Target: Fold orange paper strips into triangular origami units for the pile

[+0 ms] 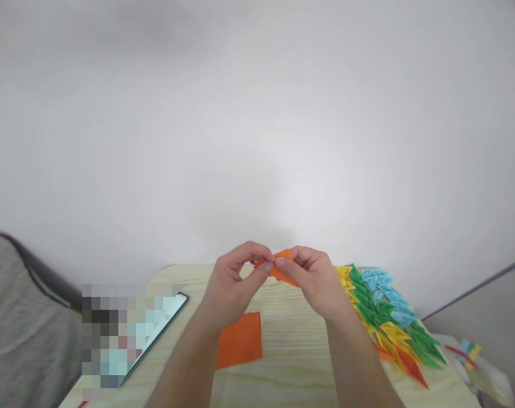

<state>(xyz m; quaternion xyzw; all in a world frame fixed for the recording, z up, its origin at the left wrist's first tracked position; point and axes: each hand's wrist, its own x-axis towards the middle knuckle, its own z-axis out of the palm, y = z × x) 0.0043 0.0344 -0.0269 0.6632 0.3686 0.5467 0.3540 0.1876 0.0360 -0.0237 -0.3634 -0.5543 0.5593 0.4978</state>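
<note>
A small piece of folded orange paper (285, 275) is held up above the table between both hands. My left hand (240, 277) pinches its left end between thumb and fingers. With thumb and fingers closed on the paper's middle and right part, my right hand (314, 275) grips it from the other side. The two thumb tips almost meet on the paper. Below, a stack or sheet of square orange paper (240, 340) lies flat on the table, partly hidden by my left forearm.
Several folded paper pieces in yellow, green (367, 300), blue and orange lie in rows at the table's right side. A tablet or phone (155, 337), partly pixelated, rests at the left. A white wall (257, 141) stands behind the wooden table (291, 362). Grey fabric (23, 328) is at far left.
</note>
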